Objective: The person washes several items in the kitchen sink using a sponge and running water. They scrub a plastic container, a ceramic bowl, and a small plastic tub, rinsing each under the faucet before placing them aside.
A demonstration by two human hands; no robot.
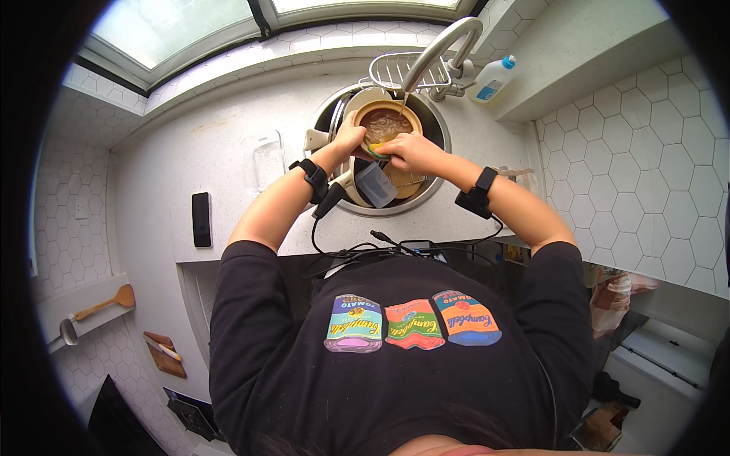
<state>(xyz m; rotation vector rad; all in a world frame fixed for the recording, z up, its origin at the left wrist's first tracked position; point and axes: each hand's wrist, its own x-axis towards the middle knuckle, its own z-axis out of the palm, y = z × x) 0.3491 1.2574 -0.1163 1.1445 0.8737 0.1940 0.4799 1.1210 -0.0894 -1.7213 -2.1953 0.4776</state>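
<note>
My left hand (350,137) grips the left side of a tan-rimmed round pot (416,117), held over the round steel sink (319,108). Water runs from the curved faucet (425,54) into the pot, and brownish water stands inside it. In my right hand (412,151) is a yellow and green sponge (378,149), pressed at the pot's near rim. Below my hands a translucent plastic container (376,185) lies tilted in the sink. Pale-handled cookware (315,139) and other dishes crowd around it, partly hidden by my hands and the pot.
A wire rack (393,71) hangs over the sink's far edge by the faucet. A dish soap bottle (491,80) stands at the back right. Left of the sink are a clear glass dish (264,162) and a phone (201,219). Black cables (365,249) run along the counter's front edge.
</note>
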